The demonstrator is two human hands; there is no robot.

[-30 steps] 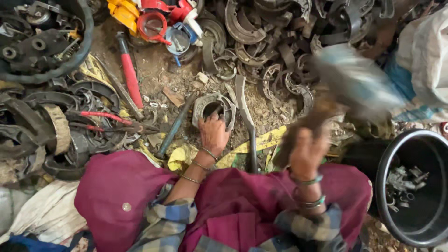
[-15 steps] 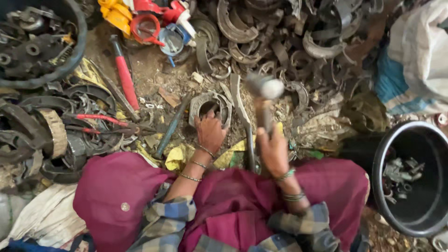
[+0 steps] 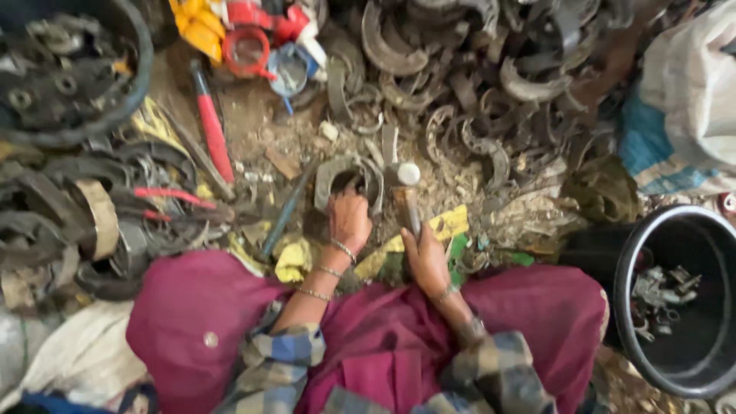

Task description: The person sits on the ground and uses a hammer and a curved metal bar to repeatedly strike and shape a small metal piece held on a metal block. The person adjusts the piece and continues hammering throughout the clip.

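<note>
Gripping a hammer (image 3: 405, 195), the right hand (image 3: 426, 259) sits beside the left hand (image 3: 349, 221) clamped on a brake shoe (image 3: 349, 180).

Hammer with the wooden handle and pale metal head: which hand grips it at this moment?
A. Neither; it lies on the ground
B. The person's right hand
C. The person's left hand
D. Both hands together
B: the right hand closes around the handle of the hammer, while the left hand holds down a curved grey metal brake shoe on the ground.
</note>
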